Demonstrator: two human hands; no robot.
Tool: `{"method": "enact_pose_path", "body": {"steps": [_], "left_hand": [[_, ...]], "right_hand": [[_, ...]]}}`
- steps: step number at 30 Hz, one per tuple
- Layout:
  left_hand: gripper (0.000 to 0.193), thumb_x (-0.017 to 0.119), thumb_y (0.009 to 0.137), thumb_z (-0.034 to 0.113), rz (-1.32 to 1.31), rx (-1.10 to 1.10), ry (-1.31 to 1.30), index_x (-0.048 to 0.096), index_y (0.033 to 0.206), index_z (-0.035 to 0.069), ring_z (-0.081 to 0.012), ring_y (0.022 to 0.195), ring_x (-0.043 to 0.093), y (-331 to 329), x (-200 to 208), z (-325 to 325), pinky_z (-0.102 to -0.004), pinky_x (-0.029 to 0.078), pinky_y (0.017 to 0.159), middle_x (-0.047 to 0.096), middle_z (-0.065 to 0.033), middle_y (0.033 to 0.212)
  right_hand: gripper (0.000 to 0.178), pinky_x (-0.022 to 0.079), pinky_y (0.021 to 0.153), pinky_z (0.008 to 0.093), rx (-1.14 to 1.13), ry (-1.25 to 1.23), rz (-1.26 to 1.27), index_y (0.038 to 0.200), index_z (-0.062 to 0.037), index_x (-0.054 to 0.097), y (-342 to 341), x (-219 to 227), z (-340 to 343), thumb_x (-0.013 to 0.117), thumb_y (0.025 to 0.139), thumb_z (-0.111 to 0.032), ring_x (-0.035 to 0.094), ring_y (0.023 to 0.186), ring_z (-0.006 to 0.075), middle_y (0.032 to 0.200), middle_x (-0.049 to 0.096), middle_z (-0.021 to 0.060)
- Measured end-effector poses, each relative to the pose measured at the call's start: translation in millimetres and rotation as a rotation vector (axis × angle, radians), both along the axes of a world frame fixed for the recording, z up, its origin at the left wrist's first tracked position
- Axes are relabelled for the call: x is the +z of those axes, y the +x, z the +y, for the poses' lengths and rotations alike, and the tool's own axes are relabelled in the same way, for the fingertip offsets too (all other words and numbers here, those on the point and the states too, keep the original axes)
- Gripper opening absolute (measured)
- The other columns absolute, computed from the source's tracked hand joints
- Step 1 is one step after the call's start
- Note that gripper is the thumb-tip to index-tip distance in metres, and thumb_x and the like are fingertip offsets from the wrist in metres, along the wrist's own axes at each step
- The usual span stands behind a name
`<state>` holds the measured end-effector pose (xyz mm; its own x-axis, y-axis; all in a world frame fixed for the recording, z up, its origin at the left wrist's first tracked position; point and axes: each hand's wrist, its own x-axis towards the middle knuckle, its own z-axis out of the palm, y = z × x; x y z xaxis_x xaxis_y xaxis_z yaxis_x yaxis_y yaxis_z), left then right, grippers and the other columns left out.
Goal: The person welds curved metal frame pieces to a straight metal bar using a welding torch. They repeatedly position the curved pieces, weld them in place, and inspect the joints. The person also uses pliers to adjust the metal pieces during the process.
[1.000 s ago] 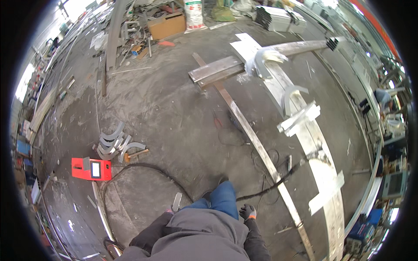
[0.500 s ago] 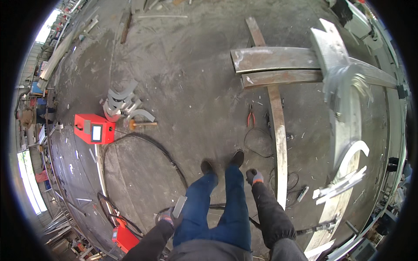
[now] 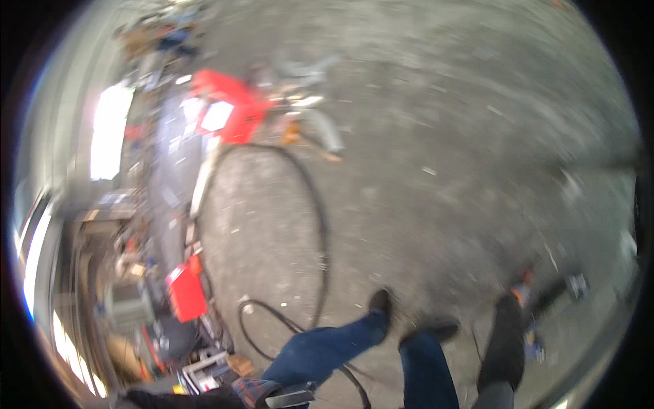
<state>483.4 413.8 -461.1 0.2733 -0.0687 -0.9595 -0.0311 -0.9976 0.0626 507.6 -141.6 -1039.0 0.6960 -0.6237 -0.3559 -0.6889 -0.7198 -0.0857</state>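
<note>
A dark tool (image 3: 555,292) sits in our gloved right hand (image 3: 523,294), which is closed round it at lower right. Our left hand (image 3: 272,393) is blurred; we cannot tell its grip. Beyond our two shoes lie one black cable (image 3: 320,225) and two red boxes (image 3: 228,105).

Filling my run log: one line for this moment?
view: blurred | person: mid-stride on concrete floor | right hand: gloved, grip unclear | left hand: unclear | nearby: black cable, red machine
</note>
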Motion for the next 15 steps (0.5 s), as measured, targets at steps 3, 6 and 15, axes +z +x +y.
{"method": "enact_pose_path", "body": {"steps": [3, 6, 15], "left_hand": [[0.047, 0.076, 0.081, 0.044, -0.053, 0.026, -0.028, 0.064, 0.112, 0.011, -0.0396, 0.106, 0.068, -12.5, -8.9, 13.2, -0.0514, 0.052, 0.095, 0.070, -0.0194, 0.107], [0.044, 0.077, 0.080, 0.041, -0.060, 0.038, -0.012, 0.064, 0.111, 0.012, -0.0384, 0.107, 0.067, -24.7, -9.0, 36.8, -0.0519, 0.051, 0.096, 0.069, -0.0182, 0.107], [0.039, 0.072, 0.084, 0.038, -0.269, 0.158, -0.084, 0.066, 0.108, 0.008, -0.0420, 0.101, 0.067, -59.1, -22.7, 44.1, -0.0523, 0.052, 0.090, 0.069, -0.0205, 0.106]], "right_hand": [[0.036, 0.054, 0.086, 0.0402, 0.096, -0.027, 0.094, 0.129, -0.0075, 0.066, 37.2, -43.8, -3.7, 0.051, 0.105, -0.029, 0.066, 0.105, 0.0253, 0.122, 0.069, 0.0132], [0.037, 0.054, 0.089, 0.0405, 0.128, -0.036, 0.171, 0.131, -0.0082, 0.065, 28.4, -47.5, -7.4, 0.050, 0.105, -0.030, 0.065, 0.110, 0.0251, 0.126, 0.068, 0.0126], [0.041, 0.053, 0.098, 0.0416, 0.077, 0.377, 0.318, 0.138, -0.0104, 0.061, -101.2, 159.9, 127.8, 0.046, 0.108, -0.034, 0.062, 0.126, 0.0245, 0.139, 0.064, 0.0108]]}}
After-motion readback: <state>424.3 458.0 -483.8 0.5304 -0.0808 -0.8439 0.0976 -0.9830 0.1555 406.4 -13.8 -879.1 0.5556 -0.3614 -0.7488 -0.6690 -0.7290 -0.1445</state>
